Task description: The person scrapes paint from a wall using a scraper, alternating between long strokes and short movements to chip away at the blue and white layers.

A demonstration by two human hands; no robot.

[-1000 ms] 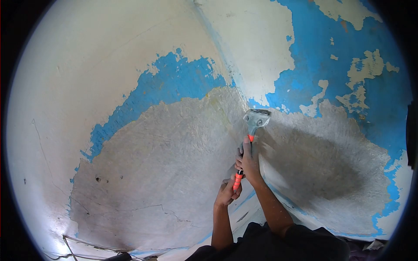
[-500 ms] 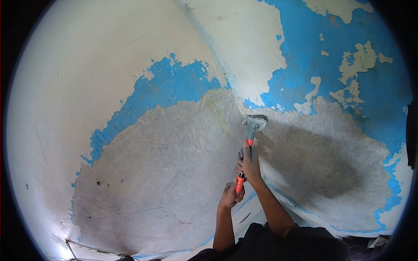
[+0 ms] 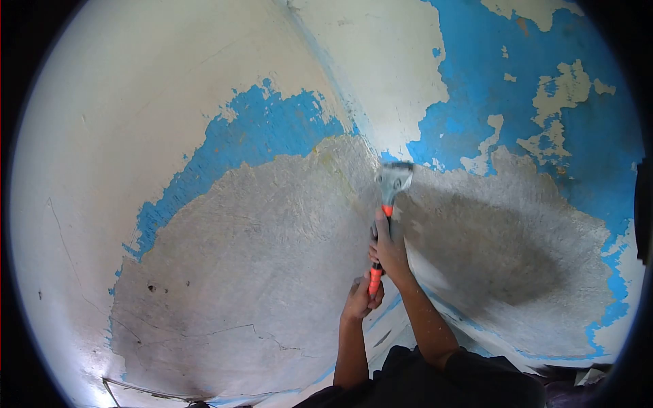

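A long-handled scraper point(image 3: 394, 178) with a wide metal head and a red and black handle stands nearly upright before the wall corner. Its blade lies against the wall at the lower edge of the blue paint point(image 3: 424, 154), just right of the corner line. My right hand point(image 3: 390, 250) is wrapped round the upper handle, thumb pointing up along it. Lower down, my left hand point(image 3: 363, 296) grips the red end of the same handle. Bare grey plaster point(image 3: 258, 251) spreads out on both sides of the tool.
Cream paint point(image 3: 129, 129) and another blue patch point(image 3: 252, 136) cover the left wall above the plaster. Thin cracks and small holes point(image 3: 152, 287) mark the lower left. A thin bar or cable point(image 3: 146, 390) runs along the bottom left. A dark object point(image 3: 641, 211) stands at the right edge.
Both hands and the scraper have moved up a little; the blade has gone from the grey plaster to the border of the blue paint. The grip looks the same.
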